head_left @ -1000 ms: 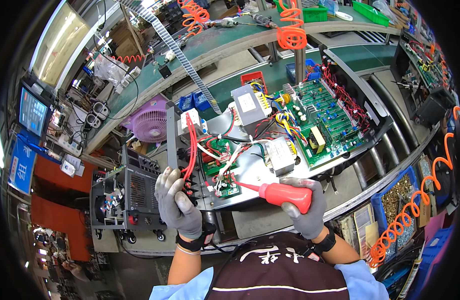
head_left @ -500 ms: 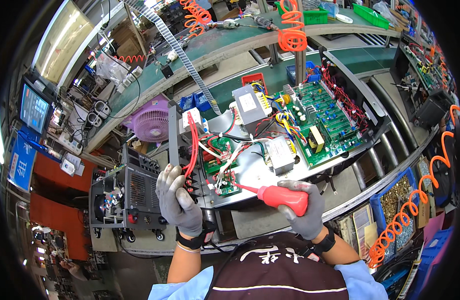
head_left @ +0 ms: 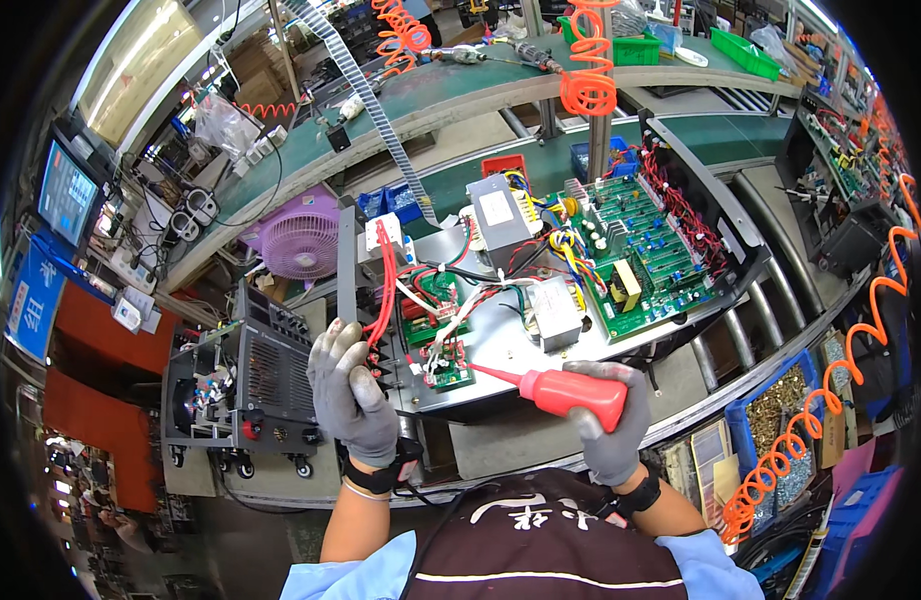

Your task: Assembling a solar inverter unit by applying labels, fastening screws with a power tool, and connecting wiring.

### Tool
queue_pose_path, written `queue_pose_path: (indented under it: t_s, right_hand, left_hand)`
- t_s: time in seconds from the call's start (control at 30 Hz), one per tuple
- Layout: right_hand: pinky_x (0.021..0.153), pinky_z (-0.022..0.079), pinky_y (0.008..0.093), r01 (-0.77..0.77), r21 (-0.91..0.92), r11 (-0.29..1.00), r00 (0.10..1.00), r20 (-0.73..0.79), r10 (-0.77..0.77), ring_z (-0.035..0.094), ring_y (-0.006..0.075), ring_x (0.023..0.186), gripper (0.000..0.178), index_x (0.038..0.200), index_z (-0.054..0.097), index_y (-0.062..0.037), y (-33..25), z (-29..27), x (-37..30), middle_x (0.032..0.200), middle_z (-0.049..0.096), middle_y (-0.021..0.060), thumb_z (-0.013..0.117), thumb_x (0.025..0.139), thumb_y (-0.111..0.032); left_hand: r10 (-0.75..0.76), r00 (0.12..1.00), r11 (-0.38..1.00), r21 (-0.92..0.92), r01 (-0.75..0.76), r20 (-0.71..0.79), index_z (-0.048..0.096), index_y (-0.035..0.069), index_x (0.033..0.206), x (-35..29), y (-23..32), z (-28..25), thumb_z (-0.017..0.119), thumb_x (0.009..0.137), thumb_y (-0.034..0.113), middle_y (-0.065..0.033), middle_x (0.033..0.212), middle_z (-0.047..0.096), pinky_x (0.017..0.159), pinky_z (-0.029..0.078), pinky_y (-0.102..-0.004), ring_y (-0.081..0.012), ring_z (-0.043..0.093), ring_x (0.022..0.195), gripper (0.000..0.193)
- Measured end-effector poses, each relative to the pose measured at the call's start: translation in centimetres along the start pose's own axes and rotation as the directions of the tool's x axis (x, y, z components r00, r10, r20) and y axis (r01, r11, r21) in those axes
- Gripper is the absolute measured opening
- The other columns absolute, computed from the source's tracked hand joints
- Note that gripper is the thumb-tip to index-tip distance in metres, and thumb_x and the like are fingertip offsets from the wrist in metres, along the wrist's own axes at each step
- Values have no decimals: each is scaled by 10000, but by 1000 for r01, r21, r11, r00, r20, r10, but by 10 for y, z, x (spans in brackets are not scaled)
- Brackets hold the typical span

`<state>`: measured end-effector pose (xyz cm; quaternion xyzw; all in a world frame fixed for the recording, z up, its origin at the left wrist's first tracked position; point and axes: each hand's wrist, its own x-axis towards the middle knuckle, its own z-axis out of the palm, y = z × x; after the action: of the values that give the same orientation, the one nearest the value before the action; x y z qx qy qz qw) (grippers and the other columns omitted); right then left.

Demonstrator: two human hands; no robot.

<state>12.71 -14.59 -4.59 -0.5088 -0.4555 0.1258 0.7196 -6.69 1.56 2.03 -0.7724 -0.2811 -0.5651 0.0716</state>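
A red squeeze bottle [head_left: 579, 396] with a long thin nozzle lies tilted on its side in my gloved right hand [head_left: 617, 424], whose fingers wrap round its base. Its nozzle tip points left, at the small green circuit board [head_left: 451, 366] on the front edge of the metal chassis [head_left: 506, 352]; whether it touches cannot be told. My gloved left hand [head_left: 351, 400] stands upright by the chassis's front left corner, fingers stretched out, beside the thick red wires [head_left: 383, 290]. I see nothing in it.
The chassis carries transformers [head_left: 499, 212] and a large green circuit board [head_left: 649, 255]. It sits over a roller conveyor [head_left: 778, 310]. A grey-black wheeled unit [head_left: 271, 385] stands left, a purple fan [head_left: 299, 243] behind it. At right are a blue screw bin [head_left: 778, 410] and a coiled orange hose [head_left: 831, 400].
The whole view has shifted slightly. My right hand still grips the squeeze bottle, its nozzle still at the small board, and my left hand keeps its pose beside the chassis.
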Motion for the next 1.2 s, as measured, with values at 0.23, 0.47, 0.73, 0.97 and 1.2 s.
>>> queue_pose_path:
  t_s: [0.23, 0.47, 0.73, 0.97, 1.2]
  right_hand:
    - [572, 521, 310, -378, 672, 637, 773, -150, 617, 625, 199, 782, 609, 1110, 494, -27, 19, -38, 3, 974, 624, 121, 587, 814, -551]
    - [564, 492, 261, -147, 775, 614, 760, -308, 572, 593, 171, 757, 632, 1137, 509, -26, 15, -87, 4, 975, 623, 98, 666, 776, -522]
    - [522, 452, 238, -128, 706, 696, 736, -403, 544, 540, 137, 672, 583, 1148, 505, -27, -7, -102, 3, 956, 600, 102, 626, 824, -497]
    - [796, 498, 352, -287, 327, 900, 900, -231, 371, 601, 231, 925, 636, 1134, 442, -11, -16, -49, 11, 1035, 599, 155, 696, 755, -455]
    - [925, 464, 378, -141, 231, 963, 990, 42, 135, 580, 276, 1075, 542, 1105, 411, -28, 15, -9, 12, 1141, 566, 213, 775, 705, -66]
  left_hand:
    - [-25, 998, 999, -40, 27, 51, 625, -24, 909, 2, 4, -3, 438, 870, 97, -175, 1063, 643, 965, 409, -454, -363, 552, 1104, 227]
    - [172, 916, 959, 152, -240, 362, 580, 47, 984, -3, 46, -28, 537, 801, 110, -169, 1152, 586, 990, 359, -467, -366, 484, 1153, 198]
    - [-30, 829, 990, 132, -53, 558, 415, -93, 1269, -16, 52, 14, 533, 811, 169, -227, 1214, 518, 1087, 223, -514, -367, 460, 1187, 540]
    - [-39, 864, 996, 90, -7, 502, 430, -91, 1237, -19, 39, 20, 519, 764, 6, -200, 1014, 561, 1040, 343, -506, -327, 571, 936, 491]
    - [-15, 865, 997, 76, -27, 501, 465, -64, 1237, -22, 26, 38, 496, 785, -44, -162, 899, 603, 1016, 397, -476, -304, 610, 806, 454]
